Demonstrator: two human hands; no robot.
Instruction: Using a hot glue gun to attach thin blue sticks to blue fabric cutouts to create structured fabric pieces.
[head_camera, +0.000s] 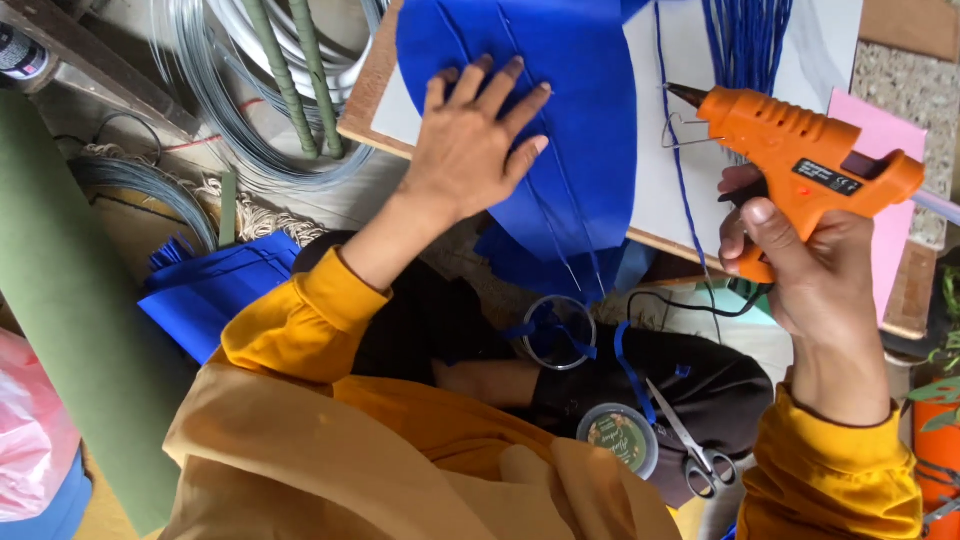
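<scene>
Head view shows your left hand (470, 140) lying flat, fingers spread, pressing on the blue felt sheet (580, 150) that drapes over the near edge of the wooden board (365, 110); your right hand (800, 265), wrist bent upward, grips the orange glue gun (800, 150), nozzle aimed left toward the felt, just beside it

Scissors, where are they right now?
In the head view the scissors lie low and right of centre on the person's dark lap, beside the small round lidded tub, below the right hand holding the orange glue gun.
</scene>
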